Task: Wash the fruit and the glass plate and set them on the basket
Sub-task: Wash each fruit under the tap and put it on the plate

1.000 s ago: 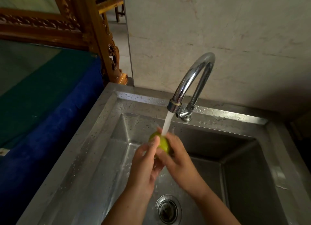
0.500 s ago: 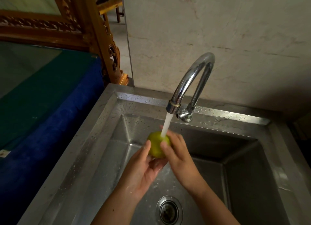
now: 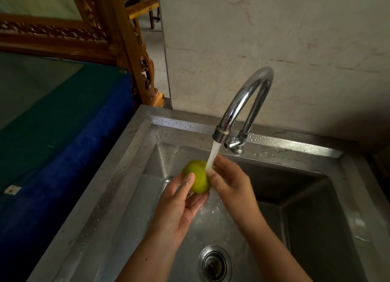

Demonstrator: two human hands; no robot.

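A round green fruit sits between both my hands under the running stream from the chrome tap, above the steel sink. My left hand cups the fruit from below, thumb on its front. My right hand presses against its right side, fingers wrapped behind it. Water strikes the fruit's top right. No glass plate or basket is in view.
The drain lies at the basin's bottom, below my wrists. A blue and green covered surface borders the sink on the left, with a carved wooden frame behind it. A marble wall stands behind the tap.
The fruit has shifted left and turned in my hands, showing more of itself. My left hand has dropped from covering it to cupping it from below; water keeps running.
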